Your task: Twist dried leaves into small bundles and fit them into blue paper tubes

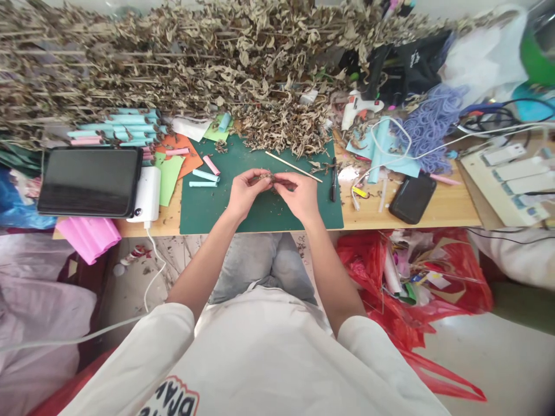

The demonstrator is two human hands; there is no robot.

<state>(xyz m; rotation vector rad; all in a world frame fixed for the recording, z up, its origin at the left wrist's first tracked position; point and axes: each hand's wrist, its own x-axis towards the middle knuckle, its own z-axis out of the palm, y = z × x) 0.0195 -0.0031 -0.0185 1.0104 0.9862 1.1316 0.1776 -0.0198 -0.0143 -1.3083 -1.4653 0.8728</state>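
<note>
Between the fingertips of both hands is a small clump of dried leaves (269, 178). My left hand (246, 193) pinches it from one side, and my right hand (300, 195) pinches it from the other. Both hands are over a dark green cutting mat (208, 214). A pale thin stick (295, 166) lies just beyond my right hand, and a black pen (333, 180) lies on the mat's right side. Rolled blue paper tubes (203, 184) and a pink tube (211, 165) are left of my left hand. Behind the hands spreads a heap of loose dried leaves (281, 130).
Long dried leafy stems (173, 63) cover the back of the table. A tablet (90, 181) and a white power bank (145, 193) stand left. On the right are a glue gun (358, 108), purple yarn (427, 124) and a black phone (412, 198). A red bag (463, 271) hangs below.
</note>
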